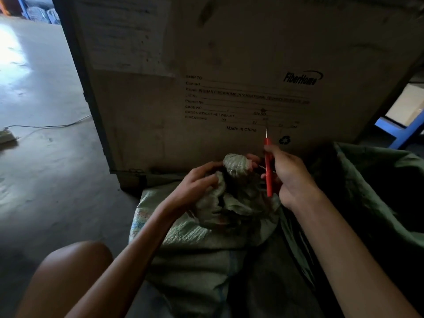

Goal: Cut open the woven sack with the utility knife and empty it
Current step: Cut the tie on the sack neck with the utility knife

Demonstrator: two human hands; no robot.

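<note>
A pale green woven sack (202, 244) lies on the floor in front of me, its neck bunched into a tied knot (236, 166) at the top. My left hand (197, 184) grips the gathered cloth just below the knot. My right hand (291, 177) holds a red utility knife (268, 166) upright right of the knot, its thin blade out and pointing up, clear of the fabric.
A big cardboard box (229, 65) with printed shipping text stands right behind the sack. A darker green sack (378, 193) lies at the right. My bare knee (68, 271) is at lower left. A cable (46, 126) crosses the concrete floor at left. A blue frame (399, 131) is at right.
</note>
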